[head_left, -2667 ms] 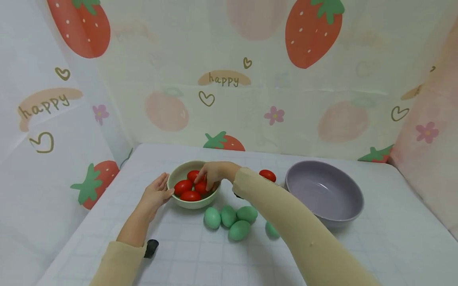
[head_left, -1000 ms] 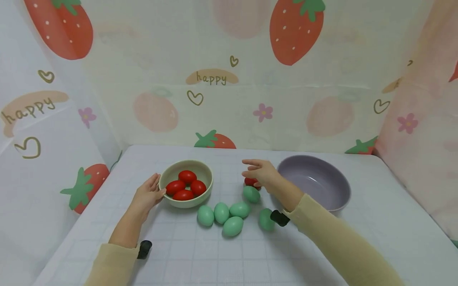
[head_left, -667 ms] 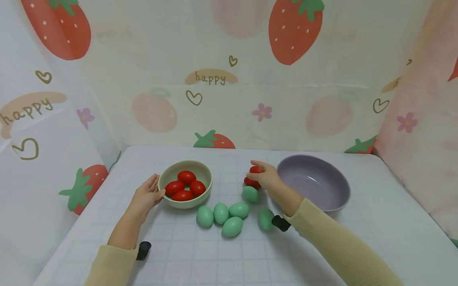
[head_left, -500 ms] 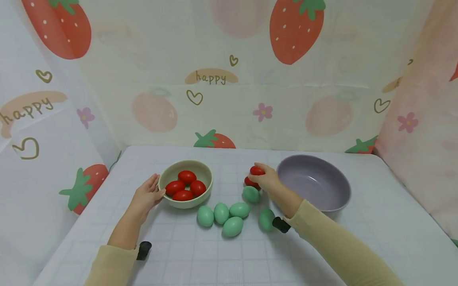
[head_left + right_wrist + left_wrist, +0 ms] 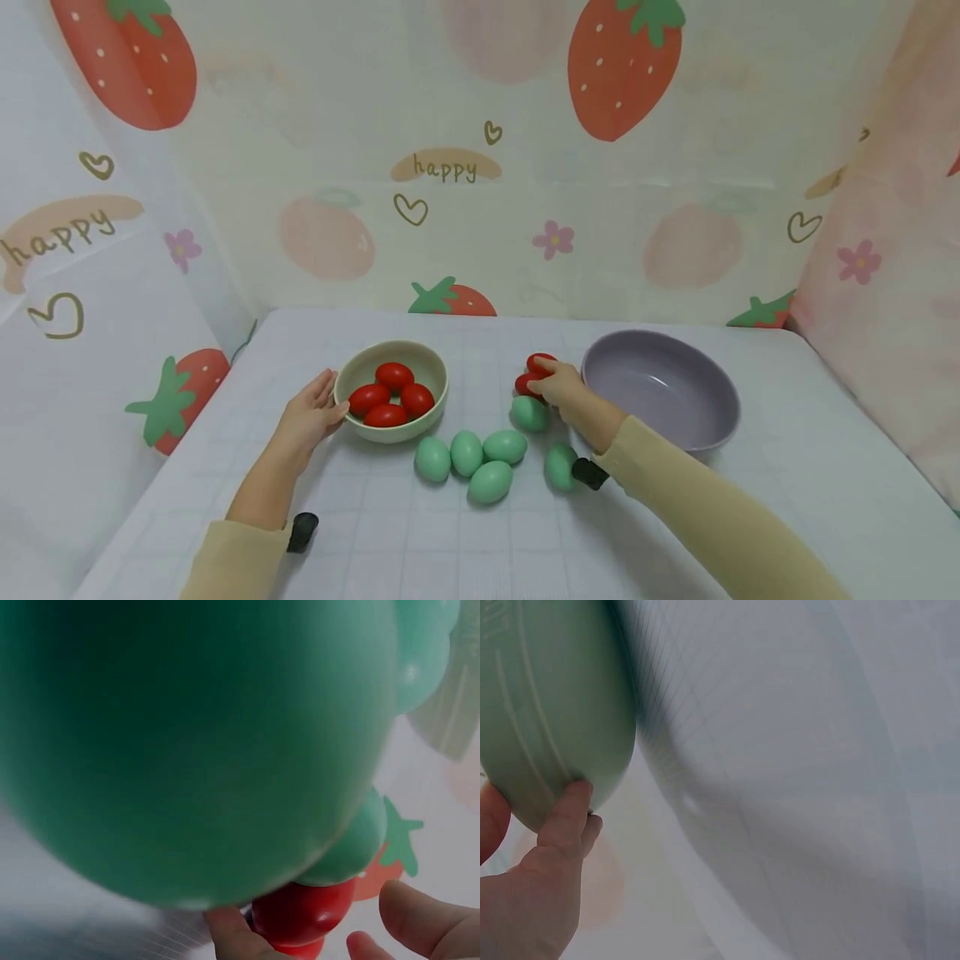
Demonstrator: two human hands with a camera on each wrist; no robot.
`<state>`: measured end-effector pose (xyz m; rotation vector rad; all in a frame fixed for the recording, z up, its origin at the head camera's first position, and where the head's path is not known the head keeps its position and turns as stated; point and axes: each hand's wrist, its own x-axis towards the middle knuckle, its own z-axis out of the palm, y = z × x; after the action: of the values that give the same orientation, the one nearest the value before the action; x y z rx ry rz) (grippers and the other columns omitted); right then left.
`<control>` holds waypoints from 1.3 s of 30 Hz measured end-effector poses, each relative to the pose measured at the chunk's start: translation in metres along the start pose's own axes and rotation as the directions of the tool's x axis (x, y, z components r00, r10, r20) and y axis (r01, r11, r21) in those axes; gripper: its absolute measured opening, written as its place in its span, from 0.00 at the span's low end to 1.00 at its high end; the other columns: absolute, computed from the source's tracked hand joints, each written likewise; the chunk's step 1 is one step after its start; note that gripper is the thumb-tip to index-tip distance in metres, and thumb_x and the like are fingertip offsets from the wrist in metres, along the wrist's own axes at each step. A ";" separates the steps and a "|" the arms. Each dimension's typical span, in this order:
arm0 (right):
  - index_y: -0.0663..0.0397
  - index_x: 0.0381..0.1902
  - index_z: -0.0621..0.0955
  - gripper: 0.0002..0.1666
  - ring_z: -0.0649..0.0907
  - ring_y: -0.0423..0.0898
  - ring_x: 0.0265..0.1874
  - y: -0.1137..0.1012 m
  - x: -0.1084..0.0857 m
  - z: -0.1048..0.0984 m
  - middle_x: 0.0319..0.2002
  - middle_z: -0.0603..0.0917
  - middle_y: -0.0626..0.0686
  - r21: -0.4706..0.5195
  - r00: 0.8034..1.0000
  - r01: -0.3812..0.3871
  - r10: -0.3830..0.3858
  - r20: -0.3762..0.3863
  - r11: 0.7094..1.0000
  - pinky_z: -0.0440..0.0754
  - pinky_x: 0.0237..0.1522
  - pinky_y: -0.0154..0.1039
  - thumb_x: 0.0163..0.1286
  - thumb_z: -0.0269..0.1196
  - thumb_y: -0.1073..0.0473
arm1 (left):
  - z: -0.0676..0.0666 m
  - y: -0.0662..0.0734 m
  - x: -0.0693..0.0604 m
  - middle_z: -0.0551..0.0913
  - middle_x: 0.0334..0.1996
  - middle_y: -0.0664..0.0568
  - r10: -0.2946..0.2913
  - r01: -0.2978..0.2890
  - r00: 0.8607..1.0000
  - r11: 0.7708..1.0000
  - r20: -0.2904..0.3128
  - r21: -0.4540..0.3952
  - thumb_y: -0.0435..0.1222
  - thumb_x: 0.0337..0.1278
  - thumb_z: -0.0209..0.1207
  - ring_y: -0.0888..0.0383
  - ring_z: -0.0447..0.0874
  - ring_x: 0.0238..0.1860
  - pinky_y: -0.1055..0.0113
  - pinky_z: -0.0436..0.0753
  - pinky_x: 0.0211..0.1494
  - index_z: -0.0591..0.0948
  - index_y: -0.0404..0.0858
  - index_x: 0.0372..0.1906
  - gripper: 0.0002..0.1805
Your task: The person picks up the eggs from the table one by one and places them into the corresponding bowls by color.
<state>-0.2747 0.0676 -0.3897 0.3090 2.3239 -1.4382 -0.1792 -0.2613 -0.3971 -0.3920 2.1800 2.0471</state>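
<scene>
Thumb and fingers of the left hand (image 5: 300, 425) pinch the side of a pale green bowl (image 5: 366, 367), four red eggs (image 5: 386, 416) bunched inside it, while green eggs (image 5: 491, 482) dot the checked tablecloth (image 5: 450, 550) just beyond. Now the right hand (image 5: 564, 393), fingertips at two more red eggs (image 5: 527, 384) on the cloth, though whether it grips one can't be told; far right sits a wide purple bowl (image 5: 675, 400), all before a strawberry-print backdrop (image 5: 480, 242).
</scene>
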 end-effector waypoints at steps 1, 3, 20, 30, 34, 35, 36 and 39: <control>0.51 0.73 0.65 0.33 0.64 0.59 0.66 0.001 0.001 0.000 0.72 0.58 0.65 0.005 1.000 -0.002 0.002 0.000 1.000 0.68 0.64 0.49 0.72 0.57 0.65 | 0.000 -0.001 0.000 0.39 0.77 0.46 0.001 -0.001 1.000 1.000 0.002 0.001 0.25 0.70 0.48 0.51 0.38 0.76 0.51 0.59 0.71 0.37 0.37 0.77 0.41; 0.50 0.72 0.67 0.32 0.63 0.59 0.67 0.002 0.002 0.001 0.72 0.57 0.65 0.019 1.000 -0.012 0.012 -0.005 1.000 0.68 0.64 0.49 0.71 0.57 0.66 | 0.000 -0.001 -0.001 0.39 0.77 0.46 -0.001 0.001 1.000 1.000 0.001 -0.001 0.26 0.70 0.48 0.51 0.38 0.76 0.51 0.59 0.71 0.37 0.37 0.77 0.41; 0.51 0.64 0.77 0.26 0.60 0.59 0.70 0.006 0.017 0.005 0.72 0.59 0.65 -0.029 0.998 -0.024 0.022 -0.058 0.999 0.68 0.65 0.49 0.69 0.59 0.69 | 0.000 0.000 0.000 0.40 0.77 0.45 0.011 -0.011 1.000 1.000 -0.014 -0.009 0.25 0.69 0.49 0.50 0.39 0.76 0.52 0.59 0.71 0.39 0.36 0.77 0.41; 0.54 0.60 0.80 0.24 0.64 0.59 0.67 0.004 0.010 0.003 0.70 0.63 0.65 -0.053 0.998 -0.015 0.011 -0.067 0.998 0.73 0.60 0.49 0.66 0.61 0.71 | 0.002 0.001 -0.001 0.39 0.77 0.46 -0.001 0.001 1.000 1.000 -0.004 -0.009 0.25 0.70 0.48 0.50 0.39 0.76 0.51 0.59 0.71 0.38 0.37 0.77 0.41; 0.55 0.59 0.81 0.24 0.67 0.58 0.64 0.002 0.004 0.001 0.69 0.64 0.64 -0.034 0.997 0.016 -0.019 -0.073 0.999 0.75 0.55 0.45 0.66 0.61 0.72 | 0.002 0.000 0.000 0.39 0.77 0.46 -0.006 0.006 1.000 1.000 -0.009 -0.021 0.25 0.69 0.48 0.50 0.39 0.76 0.52 0.59 0.71 0.38 0.37 0.77 0.41; 0.56 0.59 0.81 0.23 0.69 0.58 0.62 0.001 0.002 0.000 0.68 0.66 0.64 -0.029 0.997 0.027 -0.029 -0.072 0.999 0.76 0.51 0.42 0.66 0.61 0.72 | 0.002 0.000 0.000 0.39 0.77 0.46 -0.008 0.008 1.000 1.000 -0.012 -0.023 0.25 0.69 0.48 0.51 0.39 0.76 0.53 0.59 0.71 0.38 0.38 0.77 0.41; 0.56 0.59 0.81 0.23 0.70 0.57 0.60 0.000 0.000 -0.001 0.68 0.67 0.64 -0.019 0.997 0.035 -0.037 -0.069 0.999 0.77 0.47 0.40 0.66 0.60 0.72 | 0.002 0.000 0.000 0.40 0.77 0.47 -0.011 0.010 1.000 1.000 -0.015 -0.023 0.25 0.69 0.48 0.51 0.40 0.76 0.53 0.59 0.70 0.39 0.38 0.77 0.41; 0.56 0.59 0.80 0.23 0.73 0.55 0.55 -0.004 -0.006 -0.003 0.65 0.70 0.64 0.010 0.997 0.058 -0.058 -0.049 0.998 0.75 0.38 0.37 0.67 0.59 0.71 | 0.001 0.000 0.000 0.39 0.77 0.47 -0.005 0.005 1.000 1.000 -0.016 -0.025 0.24 0.69 0.48 0.51 0.39 0.76 0.52 0.59 0.70 0.38 0.38 0.77 0.41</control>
<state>-0.2715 0.0687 -0.3822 0.2847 2.3828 -1.4872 -0.1790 -0.2599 -0.3969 -0.4174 2.1614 2.0779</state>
